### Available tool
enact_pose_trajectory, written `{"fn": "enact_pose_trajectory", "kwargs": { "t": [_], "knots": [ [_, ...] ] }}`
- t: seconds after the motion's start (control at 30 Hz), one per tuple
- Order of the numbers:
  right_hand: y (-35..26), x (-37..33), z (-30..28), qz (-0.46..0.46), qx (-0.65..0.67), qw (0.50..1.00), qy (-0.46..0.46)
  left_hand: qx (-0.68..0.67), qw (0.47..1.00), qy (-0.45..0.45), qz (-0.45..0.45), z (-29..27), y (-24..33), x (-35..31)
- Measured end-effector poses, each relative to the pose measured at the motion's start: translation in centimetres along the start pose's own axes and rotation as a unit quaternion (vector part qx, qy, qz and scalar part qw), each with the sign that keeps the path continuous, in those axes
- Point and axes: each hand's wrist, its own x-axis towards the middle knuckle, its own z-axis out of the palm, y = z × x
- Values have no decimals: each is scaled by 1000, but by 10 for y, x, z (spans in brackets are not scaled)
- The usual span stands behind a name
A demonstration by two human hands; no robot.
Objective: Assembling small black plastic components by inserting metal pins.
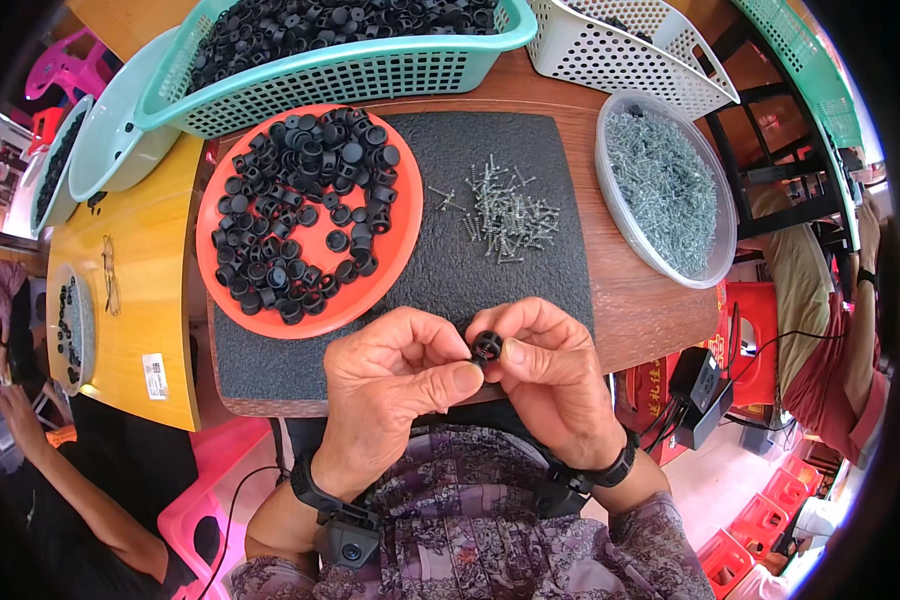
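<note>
In front of my body, at the near edge of a dark grey mat (pixel 420 275), both hands meet at a small round black plastic part (pixel 486 345) with a hollow, ribbed inside. My right hand (pixel 555 375) pinches it between thumb and fingertips. Closed from the other side, my left hand (pixel 390 385) has its thumb and forefinger at the part's lower left edge. Whether a screw is between the fingers, I cannot make out. Beyond my left hand, an orange-red plate (pixel 315 242) holds many similar black parts. A loose pile of small metal screws (pixel 510 212) lies on the mat.
A round clear tub (pixel 606 160) full of screws stands at right. Behind are a turquoise basket (pixel 340 88) of black parts and a white perforated basket (pixel 625 62). A yellow table (pixel 155 290) adjoins at left. Other people sit on both sides; black adapters (pixel 698 385) hang at right.
</note>
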Motion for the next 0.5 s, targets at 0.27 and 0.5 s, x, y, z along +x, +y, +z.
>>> {"fn": "enact_pose_trajectory", "kwargs": {
  "t": [0.27, 0.5],
  "knots": [
    [0, 1, -1, -3, -2, 1000, -5, 1, 1000, -2, 2, 0, 0, 1],
    [2, 1, -1, -5, -5, 1000, -9, 4, 1000, 1, 2, 0, 1, -1]
  ]
}}
